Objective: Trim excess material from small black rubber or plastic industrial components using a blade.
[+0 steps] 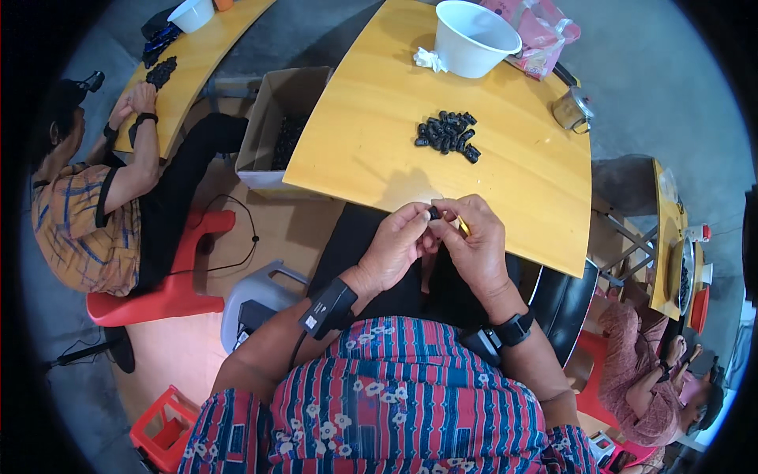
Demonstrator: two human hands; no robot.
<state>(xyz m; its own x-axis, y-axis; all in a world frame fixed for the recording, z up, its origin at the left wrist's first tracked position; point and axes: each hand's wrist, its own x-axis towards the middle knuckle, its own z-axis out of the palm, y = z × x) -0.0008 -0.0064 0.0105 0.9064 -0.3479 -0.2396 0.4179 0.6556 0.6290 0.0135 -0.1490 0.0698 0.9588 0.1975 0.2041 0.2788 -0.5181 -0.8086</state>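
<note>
My left hand pinches a small black piece between thumb and fingertips, just off the near edge of the yellow table. Closed beside it, my right hand grips a thin yellow-handled tool. Its fingertips meet the same black piece, and the tool's working end is too small to make out. Farther up the tabletop lies a loose pile of similar shiny black pieces.
At the table's far side stand a white tub, crumpled white tissue, a pink bag and a metal mug. A cardboard box sits left of the table. Other people work at tables on both sides. Red stools stand about.
</note>
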